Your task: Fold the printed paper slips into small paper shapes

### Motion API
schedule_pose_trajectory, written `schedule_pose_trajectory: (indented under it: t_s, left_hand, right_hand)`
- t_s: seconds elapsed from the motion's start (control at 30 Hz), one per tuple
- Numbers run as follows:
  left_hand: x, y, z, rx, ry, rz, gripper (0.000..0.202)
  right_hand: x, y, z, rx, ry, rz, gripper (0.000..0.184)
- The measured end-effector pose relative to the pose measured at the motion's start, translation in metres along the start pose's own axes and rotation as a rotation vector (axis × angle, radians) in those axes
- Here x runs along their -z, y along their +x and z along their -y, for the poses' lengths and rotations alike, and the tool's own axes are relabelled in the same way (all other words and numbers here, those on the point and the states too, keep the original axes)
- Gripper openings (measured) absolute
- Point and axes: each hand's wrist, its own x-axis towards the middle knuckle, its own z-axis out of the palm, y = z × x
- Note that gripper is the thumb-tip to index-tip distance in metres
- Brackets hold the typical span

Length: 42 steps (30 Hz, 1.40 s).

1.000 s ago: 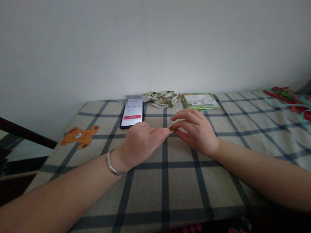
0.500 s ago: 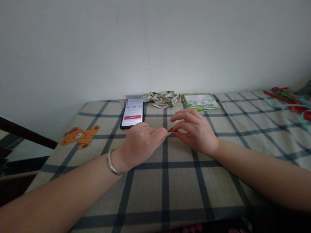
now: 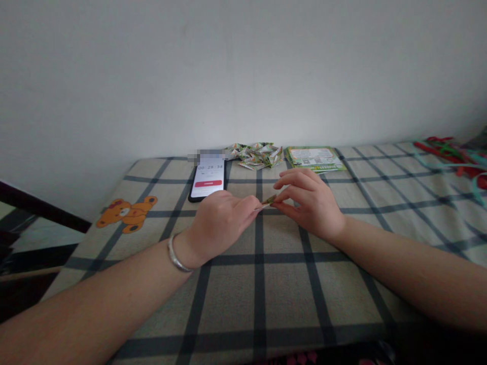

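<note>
Between my two hands is a small folded piece of printed paper [image 3: 268, 201], greenish-brown with a pale edge; most of it is hidden by fingers. My left hand [image 3: 224, 220], with a silver bangle at its wrist, is closed on the paper's left end, thumb on top. My right hand [image 3: 308, 202] pinches the right end between thumb and index finger, its other fingers loosely curved above. Beyond the hands, against the wall, lies a pile of folded paper pieces [image 3: 261, 156] in green, white and orange. Right of that pile sits a stack of green printed leaflets [image 3: 317, 158].
A phone [image 3: 207, 177] showing a running timer lies just beyond my left hand. The checked tablecloth [image 3: 232, 304] carries a bear picture [image 3: 127, 214] at left. Red, green and turquoise strips [image 3: 452, 154] lie at the far right. A wall [image 3: 243, 76] rises behind the table.
My right hand has shifted slightly right, away from my left fingertips. More of the folded paper shows between the hands. The phone's timer has advanced.
</note>
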Motion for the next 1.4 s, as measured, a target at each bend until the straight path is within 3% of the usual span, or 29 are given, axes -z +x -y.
schedule_pose_trajectory:
  t_s: [0.2, 0.43, 0.6, 0.9, 1.17, 1.27, 1.4]
  left_hand:
    - [0.0003, 0.0005, 0.0, -0.013, -0.005, -0.012, 0.023]
    - [-0.0019, -0.0001, 0.0002, 0.006, -0.041, 0.012, 0.015]
    - [-0.0043, -0.0005, 0.0005, 0.095, -0.157, 0.046, 0.01]
    - [-0.0067, -0.0016, 0.0024, 0.265, -0.314, 0.087, 0.022]
    - [-0.0047, 0.001, 0.004, 0.213, -0.35, 0.113, 0.022]
    - [-0.0048, 0.0008, 0.0041, 0.241, -0.383, 0.155, 0.023]
    - [-0.0061, -0.0002, 0.0043, 0.282, -0.47, 0.203, 0.013]
  right_hand:
    - [-0.004, -0.0014, 0.0007, -0.185, 0.093, 0.037, 0.019]
    - [-0.0057, -0.0019, 0.0058, -0.203, 0.138, 0.099, 0.008]
    - [-0.0064, -0.0025, 0.0063, -0.258, 0.167, 0.077, 0.006]
    - [-0.0039, -0.0038, 0.0071, -0.432, 0.253, 0.092, 0.013]
    - [-0.0031, -0.0044, 0.0052, -0.397, 0.248, 0.062, 0.012]
    - [-0.0041, -0.0054, 0.0033, -0.322, 0.236, 0.064, 0.014]
    - [-0.0037, -0.0047, 0.0038, -0.327, 0.247, 0.081, 0.015]
